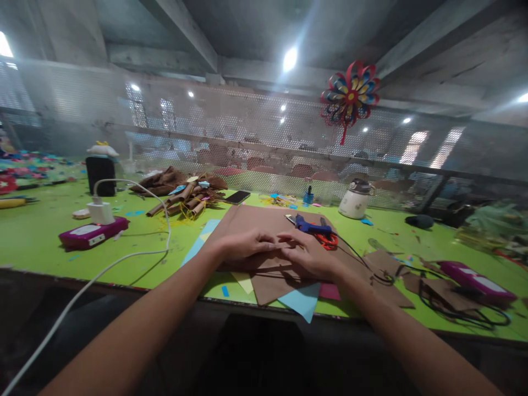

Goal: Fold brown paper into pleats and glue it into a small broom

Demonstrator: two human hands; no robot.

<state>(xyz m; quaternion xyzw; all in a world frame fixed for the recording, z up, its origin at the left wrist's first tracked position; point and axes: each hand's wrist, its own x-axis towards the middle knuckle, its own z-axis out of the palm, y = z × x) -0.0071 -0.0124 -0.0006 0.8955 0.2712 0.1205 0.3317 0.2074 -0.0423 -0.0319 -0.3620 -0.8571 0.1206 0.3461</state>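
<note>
Both of my hands meet over a stack of brown paper [243,220] on the green table. My left hand [247,245] has its fingers drawn together, tips close to those of the other hand. Curled in the same way, my right hand [311,256] reaches in from the right. Whatever lies between the fingertips is too small to make out. Just beyond the right hand lies a blue glue gun [309,226], with red-handled scissors [329,241] against it. Light blue paper [303,301] and a yellow sheet [243,281] stick out from under the brown paper.
A purple power strip [88,234] with a white charger stands left; another purple strip [474,279] lies right among black cable. Rolled brown paper [185,192], a phone [237,197], a small blue bottle [308,196] and a white jug [355,199] stand farther back.
</note>
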